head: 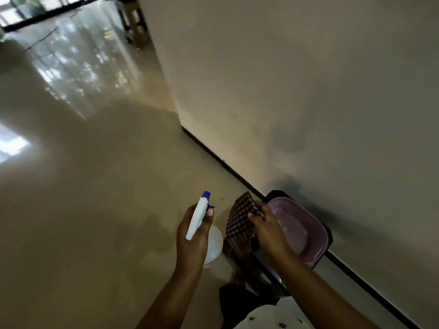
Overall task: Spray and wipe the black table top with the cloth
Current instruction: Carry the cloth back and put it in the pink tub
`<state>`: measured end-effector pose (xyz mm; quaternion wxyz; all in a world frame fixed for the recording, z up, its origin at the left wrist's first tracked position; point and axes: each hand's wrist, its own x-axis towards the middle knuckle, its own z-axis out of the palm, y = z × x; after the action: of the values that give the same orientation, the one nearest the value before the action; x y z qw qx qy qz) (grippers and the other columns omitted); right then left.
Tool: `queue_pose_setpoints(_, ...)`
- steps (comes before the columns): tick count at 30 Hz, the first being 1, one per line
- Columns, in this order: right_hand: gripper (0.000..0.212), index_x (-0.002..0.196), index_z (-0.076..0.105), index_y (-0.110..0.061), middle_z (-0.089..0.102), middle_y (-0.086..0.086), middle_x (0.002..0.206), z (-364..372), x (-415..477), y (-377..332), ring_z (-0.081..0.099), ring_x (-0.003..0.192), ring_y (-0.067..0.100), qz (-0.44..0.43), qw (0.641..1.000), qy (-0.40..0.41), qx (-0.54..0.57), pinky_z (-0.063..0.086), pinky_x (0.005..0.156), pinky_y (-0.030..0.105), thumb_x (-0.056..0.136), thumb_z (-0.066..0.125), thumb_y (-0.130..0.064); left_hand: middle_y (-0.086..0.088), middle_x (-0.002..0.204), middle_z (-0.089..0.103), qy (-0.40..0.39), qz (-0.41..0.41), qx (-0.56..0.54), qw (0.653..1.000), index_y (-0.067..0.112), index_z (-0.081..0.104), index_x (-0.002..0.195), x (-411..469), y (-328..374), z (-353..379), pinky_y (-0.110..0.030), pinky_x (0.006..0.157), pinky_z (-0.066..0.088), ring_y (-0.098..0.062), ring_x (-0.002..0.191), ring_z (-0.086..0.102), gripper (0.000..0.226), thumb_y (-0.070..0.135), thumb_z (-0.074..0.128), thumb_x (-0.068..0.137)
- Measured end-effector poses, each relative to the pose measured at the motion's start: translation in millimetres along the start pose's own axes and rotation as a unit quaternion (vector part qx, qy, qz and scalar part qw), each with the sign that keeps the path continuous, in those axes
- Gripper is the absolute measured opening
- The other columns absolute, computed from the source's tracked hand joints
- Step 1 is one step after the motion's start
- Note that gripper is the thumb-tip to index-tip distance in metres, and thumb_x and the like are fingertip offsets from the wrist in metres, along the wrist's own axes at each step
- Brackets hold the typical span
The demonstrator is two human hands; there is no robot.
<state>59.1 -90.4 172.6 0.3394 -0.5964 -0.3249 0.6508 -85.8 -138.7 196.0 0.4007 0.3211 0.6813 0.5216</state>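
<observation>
1. One black surface stands against the wall; only dark slivers show around the basin on it, under the right hand.
2. One cloth, checked in dark and pale squares, hangs crumpled in the air just left of the basin. The right hand holds it, fingers pinched on its upper edge.
3. One spray bottle, with a white head, blue nozzle and pale translucent body, is held upright over the floor, near the cloth but apart from it. The left hand is wrapped round its neck, a fingertip on the blue trigger.
4. One lilac plastic basin sits on the surface.
5. Around them are a glossy beige floor, a plain wall and black skirting.
6. A white garment with small dark star prints shows at the bottom edge.
</observation>
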Motion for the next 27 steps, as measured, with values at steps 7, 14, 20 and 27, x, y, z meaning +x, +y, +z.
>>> queue_pose_setpoints(7, 0.031, 0.128, 0.049, -0.014, 0.061, 0.0, 0.103, -49.3, 30.0, -24.0, 0.059, 0.088, 0.011, 0.0, 0.988, 0.137, 0.076, 0.047, 0.064, 0.023, 0.099, 0.046, -0.005, 0.003, 0.091, 0.066, -0.171, 0.084, 0.062, 0.98, 0.015, 0.063, 0.108, 62.4, 23.3, 63.3, -0.009, 0.075, 0.045, -0.007, 0.088, 0.063, 0.036, 0.04, 0.06, 0.082)
queue_pose_setpoints(14, 0.025, 0.116, 0.051, -0.02, 0.061, 0.002, 0.105, -73.0, 40.1, -33.8, 0.057, 0.088, 0.005, -0.035, 0.955, 0.268, 0.125, 0.045, 0.06, 0.013, 0.098, 0.046, -0.004, 0.001, 0.101, 0.07, -0.33, 0.106, 0.051, 0.937, 0.014, 0.061, 0.117, 104.2, 39.2, 127.9, -0.007, 0.078, 0.046, -0.005, 0.095, 0.065, 0.031, 0.015, 0.063, 0.087)
queue_pose_setpoints(20, 0.032, 0.127, 0.051, -0.017, 0.06, 0.012, 0.121, -66.6, 37.0, -30.5, 0.058, 0.109, 0.031, -0.023, 0.886, 0.406, 0.223, 0.052, 0.09, 0.047, 0.097, 0.048, -0.006, 0.029, 0.101, 0.067, -0.488, 0.161, 0.044, 0.857, 0.023, 0.053, 0.118, 126.2, 53.2, 167.1, -0.003, 0.079, 0.043, 0.011, 0.097, 0.06, 0.04, -0.003, 0.059, 0.088)
queue_pose_setpoints(27, 0.031, 0.127, 0.051, -0.019, 0.058, 0.009, 0.12, -53.1, 34.4, -26.9, 0.056, 0.107, 0.027, -0.011, 0.817, 0.518, 0.253, 0.05, 0.084, 0.041, 0.098, 0.044, -0.009, 0.007, 0.111, 0.064, -0.587, 0.196, 0.068, 0.783, 0.029, 0.046, 0.13, 147.4, 33.2, 199.4, -0.01, 0.084, 0.044, -0.008, 0.096, 0.062, 0.05, 0.027, 0.066, 0.084)
